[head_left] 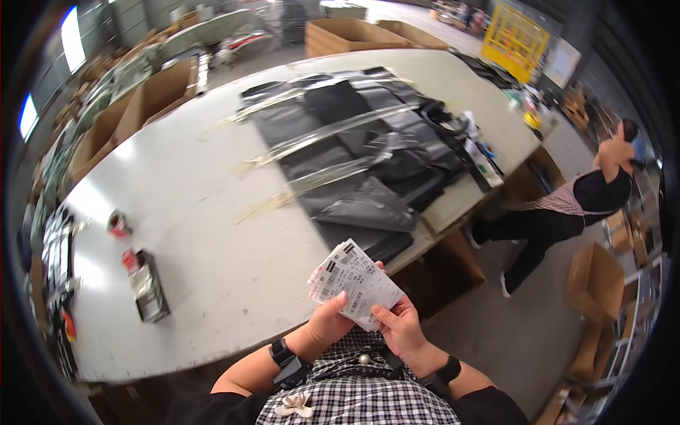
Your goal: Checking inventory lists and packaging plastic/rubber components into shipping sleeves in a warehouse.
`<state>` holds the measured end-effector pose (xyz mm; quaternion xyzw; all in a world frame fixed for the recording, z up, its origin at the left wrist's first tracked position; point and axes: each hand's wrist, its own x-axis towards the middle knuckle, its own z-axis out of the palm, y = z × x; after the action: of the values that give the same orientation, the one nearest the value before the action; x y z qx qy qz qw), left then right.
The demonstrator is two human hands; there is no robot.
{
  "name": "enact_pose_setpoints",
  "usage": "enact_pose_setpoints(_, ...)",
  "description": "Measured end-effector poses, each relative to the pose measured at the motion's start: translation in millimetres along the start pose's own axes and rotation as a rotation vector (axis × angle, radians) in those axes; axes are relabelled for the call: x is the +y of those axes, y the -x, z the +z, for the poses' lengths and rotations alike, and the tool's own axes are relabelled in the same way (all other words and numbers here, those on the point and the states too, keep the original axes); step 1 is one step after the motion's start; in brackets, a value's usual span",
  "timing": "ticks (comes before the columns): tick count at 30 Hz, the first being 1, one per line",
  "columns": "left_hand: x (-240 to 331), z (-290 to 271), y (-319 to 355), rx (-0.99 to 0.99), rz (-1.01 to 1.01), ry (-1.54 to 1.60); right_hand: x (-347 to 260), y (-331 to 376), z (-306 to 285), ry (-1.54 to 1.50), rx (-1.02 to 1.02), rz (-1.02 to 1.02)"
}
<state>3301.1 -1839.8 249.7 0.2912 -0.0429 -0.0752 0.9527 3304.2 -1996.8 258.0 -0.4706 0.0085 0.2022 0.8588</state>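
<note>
A fanned stack of white printed labels (356, 280) is held in front of my body, just over the table's near edge. My left hand (330, 318) grips the stack from the left, its thumb on top. On the right, my right hand (401, 326) pinches the same labels with the thumb pressed on the front. The fingers of both hands are mostly hidden behind the stack. Beyond the labels, black plastic bags (354, 142) lie spread in overlapping layers on the white table (191, 212), with clear tape strips across them.
A tape dispenser (149, 290) and a tape roll (118, 224) sit on the table at left. Cardboard boxes (354, 34) stand beyond the far edge, and another box (596, 282) stands at right. A person (595, 191) in a checked apron walks at the right.
</note>
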Motion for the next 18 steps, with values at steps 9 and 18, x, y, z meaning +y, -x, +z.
enact_pose_setpoints(9, 62.5, -32.2, 141.5, 0.233, 0.199, 0.238, 53.9, 22.6, 77.3, 0.298, -0.517, 0.647)
enact_pose_setpoints(18, 118.8, -64.5, 291.2, 0.315, 0.295, 0.248, 135.9, 27.7, 192.8, 0.859, -1.078, -0.185)
